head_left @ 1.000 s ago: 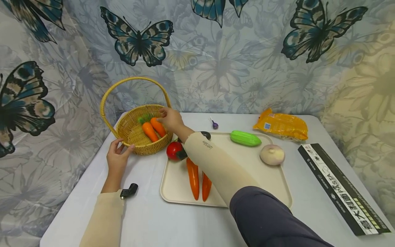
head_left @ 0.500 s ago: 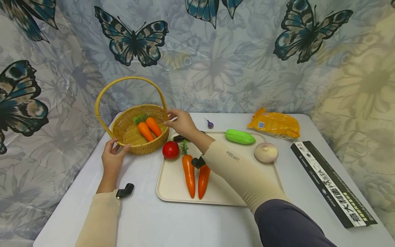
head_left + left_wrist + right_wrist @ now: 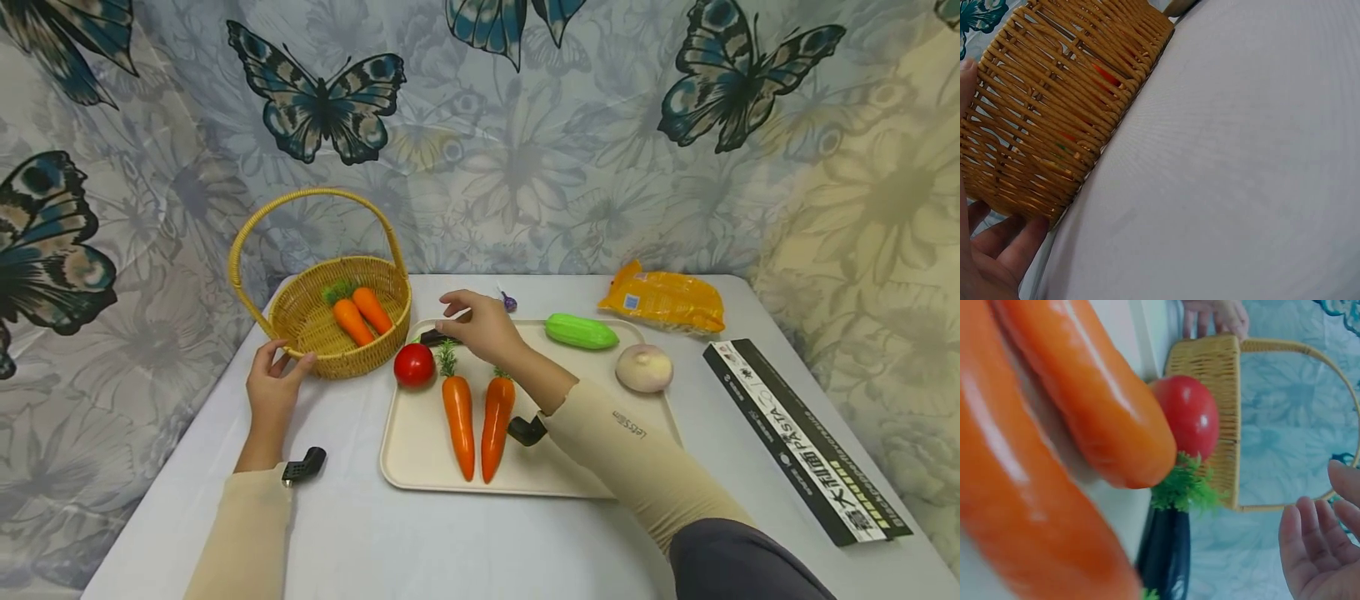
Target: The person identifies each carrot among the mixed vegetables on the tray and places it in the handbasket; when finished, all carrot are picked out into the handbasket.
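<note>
At the left of the table, a yellow wicker basket [image 3: 330, 312] with a tall handle holds two orange carrots [image 3: 362, 317] with green tops. My left hand [image 3: 276, 387] holds the near left side of the basket, thumb at the rim and fingers against the wall [image 3: 1019, 247]. Above the back left of the tray [image 3: 420, 477], my right hand [image 3: 483, 329] hovers with loosely bent fingers and nothing between them. Below it lies a dark eggplant [image 3: 1169, 550], partly covered in the head view. A tomato [image 3: 414, 365] and two more carrots [image 3: 459, 425] are close by.
A green cucumber-like vegetable [image 3: 581, 332] and a pale round onion-like bulb [image 3: 645, 368] are on the tray. Behind stands a small purple item [image 3: 509, 302]. An orange bag [image 3: 663, 300] and a long black pasta box [image 3: 806, 442] lie at the right.
My right hand has withdrawn from the basket rim, moving right over the tray. The two carrots stay in the basket. My left hand keeps its place on the basket.
</note>
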Motion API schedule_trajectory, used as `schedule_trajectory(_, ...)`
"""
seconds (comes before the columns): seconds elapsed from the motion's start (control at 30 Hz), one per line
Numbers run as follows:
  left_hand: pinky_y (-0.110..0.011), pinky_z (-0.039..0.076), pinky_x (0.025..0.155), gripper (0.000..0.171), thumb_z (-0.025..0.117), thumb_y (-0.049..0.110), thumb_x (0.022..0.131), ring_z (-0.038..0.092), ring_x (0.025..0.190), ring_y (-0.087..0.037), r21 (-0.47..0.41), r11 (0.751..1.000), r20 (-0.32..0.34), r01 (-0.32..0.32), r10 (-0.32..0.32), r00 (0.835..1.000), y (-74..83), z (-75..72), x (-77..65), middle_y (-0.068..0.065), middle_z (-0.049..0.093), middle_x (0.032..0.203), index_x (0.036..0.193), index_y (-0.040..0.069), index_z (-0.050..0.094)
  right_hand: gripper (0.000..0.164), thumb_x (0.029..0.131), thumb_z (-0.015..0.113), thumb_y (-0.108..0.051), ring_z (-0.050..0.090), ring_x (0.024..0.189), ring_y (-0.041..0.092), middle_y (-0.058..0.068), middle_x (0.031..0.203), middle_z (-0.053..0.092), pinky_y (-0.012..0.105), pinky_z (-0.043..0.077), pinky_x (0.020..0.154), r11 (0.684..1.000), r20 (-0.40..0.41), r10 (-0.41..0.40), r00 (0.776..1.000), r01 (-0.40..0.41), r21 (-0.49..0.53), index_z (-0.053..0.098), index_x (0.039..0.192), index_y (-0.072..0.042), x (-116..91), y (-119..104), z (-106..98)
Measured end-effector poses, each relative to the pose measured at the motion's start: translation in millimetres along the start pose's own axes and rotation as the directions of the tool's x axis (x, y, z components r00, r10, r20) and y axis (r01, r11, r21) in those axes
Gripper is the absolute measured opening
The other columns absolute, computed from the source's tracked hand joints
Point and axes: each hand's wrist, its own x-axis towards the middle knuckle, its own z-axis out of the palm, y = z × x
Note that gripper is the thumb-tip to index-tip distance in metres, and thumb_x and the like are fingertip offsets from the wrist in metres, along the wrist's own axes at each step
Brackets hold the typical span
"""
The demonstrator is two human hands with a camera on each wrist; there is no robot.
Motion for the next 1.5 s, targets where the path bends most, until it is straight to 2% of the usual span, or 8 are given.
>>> schedule_trajectory(0.13, -0.026, 0.048, 0.095, 0.063, 0.08, 0.023, 0.082, 0.045, 0.131, -0.029, 0.008, 1.0, 0.002, 0.012, -0.012, 1.0, -1.0, 0.2, -1.1, -0.004, 0.033, 0.153, 0.133, 0.004, 0.049, 0.04, 0.087, 0.076, -0.026, 0.064, 0.088, 0.012, -0.004, 0.101, 0.066, 0.029, 0.056, 0.071, 0.999, -0.023, 0.048, 0.999, -0.047, 0.021, 0.064, 0.124, -0.017, -19, 9, -7)
schedule_trajectory(0.37, -0.02, 0.048, 0.091, 0.06, 0.08, 0.02, 0.083, 0.045, 0.131, -0.03, -0.008, 1.0, 0.004, 0.008, -0.008, 1.0, 0.1, -0.7, -2.1, -0.005, 0.032, 0.154, 0.132, 0.004, 0.05, 0.043, 0.086, 0.077, -0.032, 0.063, 0.093, 0.015, -0.002, 0.105, 0.066, 0.03, 0.057, 0.067, 0.992, -0.048, 0.129, 0.991, -0.128, 0.004, 0.064, 0.124, -0.018, -49, 24, -17)
schedule_trajectory(0.6, -0.018, 0.049, 0.089, 0.059, 0.08, 0.016, 0.082, 0.045, 0.131, -0.031, -0.028, 1.0, 0.002, 0.004, -0.004, 1.0, 1.1, 1.7, -1.2, -0.007, 0.032, 0.153, 0.131, 0.003, 0.05, 0.047, 0.084, 0.079, -0.032, 0.064, 0.095, 0.018, -0.002, 0.104, 0.067, 0.032, 0.056, 0.072, 0.979, -0.044, 0.204, 0.978, -0.203, 0.008, 0.064, 0.125, -0.014, -72, 38, -21)
schedule_trajectory(0.97, -0.018, 0.049, 0.089, 0.058, 0.08, 0.016, 0.083, 0.045, 0.131, -0.032, -0.025, 1.0, 0.003, -0.017, 0.017, 1.0, 1.4, 1.7, -1.0, -0.008, 0.032, 0.153, 0.13, 0.001, 0.05, 0.052, 0.081, 0.081, -0.032, 0.065, 0.083, 0.015, -0.002, 0.098, 0.068, 0.03, 0.055, 0.06, 0.965, -0.027, 0.264, 0.964, -0.264, 0.011, 0.064, 0.125, -0.01, -98, 56, -20)
schedule_trajectory(1.07, -0.02, 0.049, 0.09, 0.059, 0.08, 0.018, 0.083, 0.046, 0.13, -0.031, -0.006, 1.0, -0.002, -0.026, 0.026, 1.0, 0.5, 1.8, 0.2, -0.007, 0.034, 0.152, 0.13, 0.001, 0.05, 0.054, 0.08, 0.082, -0.031, 0.066, 0.08, 0.016, 0.001, 0.101, 0.067, 0.03, 0.055, 0.059, 0.952, -0.008, 0.307, 0.952, -0.307, 0.001, 0.063, 0.126, -0.009, -102, 58, -21)
schedule_trajectory(1.27, -0.021, 0.049, 0.091, 0.06, 0.08, 0.02, 0.083, 0.046, 0.13, -0.031, -0.005, 0.999, 0.006, -0.033, 0.033, 0.999, 0.0, 2.1, 0.9, -0.006, 0.034, 0.152, 0.131, 0.001, 0.05, 0.064, 0.077, 0.083, -0.037, 0.063, 0.065, 0.017, 0.005, 0.102, 0.065, 0.03, 0.053, 0.058, 0.912, 0.032, 0.404, 0.914, -0.4, -0.087, 0.058, 0.129, -0.008, -104, 63, -19)
schedule_trajectory(1.43, -0.017, 0.049, 0.088, 0.057, 0.079, 0.015, 0.083, 0.047, 0.129, -0.034, -0.022, 0.999, -0.002, -0.047, 0.047, 0.999, 0.1, 1.7, 0.1, -0.009, 0.035, 0.151, 0.13, 0.0, 0.05, 0.073, 0.076, 0.081, -0.047, 0.059, 0.066, 0.017, 0.002, 0.09, 0.063, 0.03, 0.049, 0.059, 0.891, 0.086, 0.425, 0.901, -0.4, -0.214, 0.056, 0.128, -0.003, -100, 64, -14)
schedule_trajectory(1.5, -0.017, 0.049, 0.088, 0.058, 0.079, 0.016, 0.083, 0.046, 0.129, -0.033, -0.018, 0.999, -0.003, -0.037, 0.037, 0.999, 0.5, 2.8, -0.9, -0.01, 0.034, 0.152, 0.131, 0.0, 0.049, 0.071, 0.076, 0.079, -0.051, 0.057, 0.067, 0.017, 0.001, 0.083, 0.062, 0.03, 0.047, 0.06, 0.878, 0.088, 0.428, 0.899, -0.39, -0.277, 0.058, 0.123, -0.002, -99, 64, -13)
